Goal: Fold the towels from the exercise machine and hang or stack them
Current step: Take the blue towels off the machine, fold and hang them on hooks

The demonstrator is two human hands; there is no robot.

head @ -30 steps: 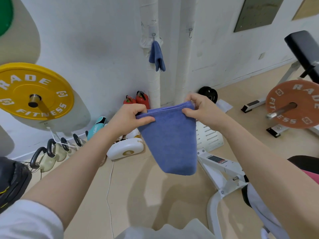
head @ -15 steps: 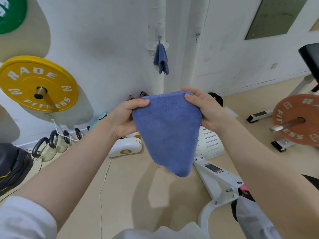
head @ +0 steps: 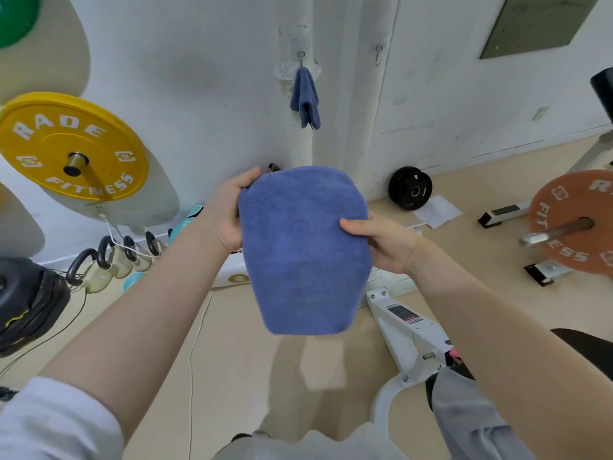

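I hold a folded blue towel (head: 303, 250) up in front of me at chest height. My left hand (head: 229, 210) grips its upper left edge, thumb over the top corner. My right hand (head: 381, 240) holds its right edge lower down, thumb on the front face and fingers hidden behind the cloth. A second blue towel (head: 306, 99) hangs folded from a hook on the white pipe on the wall. Another hook (head: 378, 54) to its right carries nothing. A grey towel (head: 471, 423) drapes over the white exercise machine frame (head: 408, 330) at lower right.
A yellow weight plate (head: 71, 144) on a bar sticks out at left and an orange plate (head: 574, 224) at right. Kettlebells (head: 109, 260) line the wall base. A black plate (head: 410, 191) leans on the wall. A white cable (head: 192, 360) runs across the floor.
The towel has swung up from hanging to a point into a broader, rounded face toward me. My right hand slid from the top corner down the right edge. The view tilted slightly.
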